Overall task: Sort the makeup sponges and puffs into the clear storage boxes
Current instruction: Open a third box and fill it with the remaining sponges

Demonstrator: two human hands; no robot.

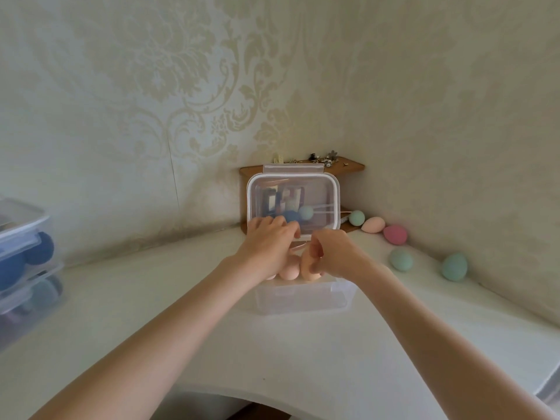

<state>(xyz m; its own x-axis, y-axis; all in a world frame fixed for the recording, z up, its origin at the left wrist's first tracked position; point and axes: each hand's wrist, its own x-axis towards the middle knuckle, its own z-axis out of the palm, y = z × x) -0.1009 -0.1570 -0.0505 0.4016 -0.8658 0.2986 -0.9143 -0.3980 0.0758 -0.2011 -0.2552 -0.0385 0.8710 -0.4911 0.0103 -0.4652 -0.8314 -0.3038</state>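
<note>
- Head view, white table [212,344]: curved surface set into a corner of patterned wallpaper; both bare forearms reach across it toward the corner.
- Stacked clear boxes [21,262] at the far left edge: upper one lidded and holding dark blue sponges; lower one holding darker, blurred items whose kind cannot be told.
- Clear storage box [303,298] at table centre: open; peach sponges [289,271] lie inside at its far end, partly hidden by the hands.
- Clear lid [292,204]: stands tilted up behind the open box, white-rimmed; through it show a dark blue sponge [291,216] and a mint sponge [306,212], blurred; whether these sit behind or against the lid cannot be told.
- Wooden corner shelf [348,166]: behind the lid, largely blocked by it; small trinkets on its top, too small to identify.
- Left hand [269,237]: fingers curled over the lower edge of the lid, gripping it.
- Right hand [330,253]: fingers bent and pinching a peach sponge [307,265] just above the box's far end.
- Loose sponges on the table along the right wall, apart from the box: mint one [356,218] just beside the shelf; peach one [373,224] next to it; pink one [395,234] touching or nearly touching the peach; pale green one [401,259] nearer; teal one [454,267] furthest right.
</note>
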